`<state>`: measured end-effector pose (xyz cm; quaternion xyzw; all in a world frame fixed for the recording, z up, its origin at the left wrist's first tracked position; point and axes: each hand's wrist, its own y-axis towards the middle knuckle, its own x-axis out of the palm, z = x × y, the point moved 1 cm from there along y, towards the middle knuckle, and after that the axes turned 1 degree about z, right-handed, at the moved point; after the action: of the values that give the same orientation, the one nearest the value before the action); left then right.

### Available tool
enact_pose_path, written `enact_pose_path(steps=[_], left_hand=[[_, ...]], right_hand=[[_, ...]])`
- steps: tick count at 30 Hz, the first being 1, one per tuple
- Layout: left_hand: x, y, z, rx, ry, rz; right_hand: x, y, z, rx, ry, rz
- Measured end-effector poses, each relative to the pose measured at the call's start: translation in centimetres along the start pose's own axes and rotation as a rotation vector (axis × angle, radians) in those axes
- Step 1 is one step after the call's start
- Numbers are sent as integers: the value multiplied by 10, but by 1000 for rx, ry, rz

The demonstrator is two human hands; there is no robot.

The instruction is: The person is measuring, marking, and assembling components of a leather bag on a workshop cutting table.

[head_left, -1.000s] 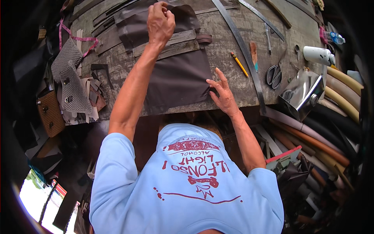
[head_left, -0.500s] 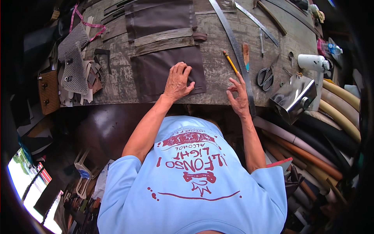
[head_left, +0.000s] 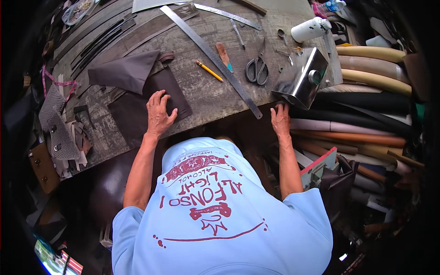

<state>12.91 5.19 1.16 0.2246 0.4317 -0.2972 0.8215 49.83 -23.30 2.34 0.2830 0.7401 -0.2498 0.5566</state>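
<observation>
Dark brown sheet [head_left: 176, 94] at 10 o'clock, left hand [head_left: 159, 114] over its near part.
Left thumb and fingers apart, bent; contact unclear. Yellow pencil [head_left: 209, 71] and long metal ruler [head_left: 206, 54] at 12; scissors [head_left: 256, 68] at 1. Right hand [head_left: 280, 120] between 2 and 3, at table [head_left: 211, 98] edge, fingers bent, grip can't be told; shiny tin [head_left: 295, 75] just beyond, at 2.

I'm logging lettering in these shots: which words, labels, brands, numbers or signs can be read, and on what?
Light blue shirt: large dark red lettering, upside down in view; readable, but I won't copy its words.
Thin steel ruler: any markings too small to read.
Clear bottle: any print too small.
</observation>
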Motion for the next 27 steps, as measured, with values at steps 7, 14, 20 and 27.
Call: enact_pose_path(steps=[7, 14, 20, 27], left_hand=[[15, 2, -7, -41, 7, 95], [8, 9, 17, -77, 82, 98], [11, 5, 27, -87, 125, 62], [17, 1, 29, -104, 92, 71]], right_hand=[[8, 38, 41, -140, 68, -192], [-13, 25, 14, -212, 127, -142], [-28, 8, -9, -213, 78, -99], [-34, 38, -134, -364, 411, -366]])
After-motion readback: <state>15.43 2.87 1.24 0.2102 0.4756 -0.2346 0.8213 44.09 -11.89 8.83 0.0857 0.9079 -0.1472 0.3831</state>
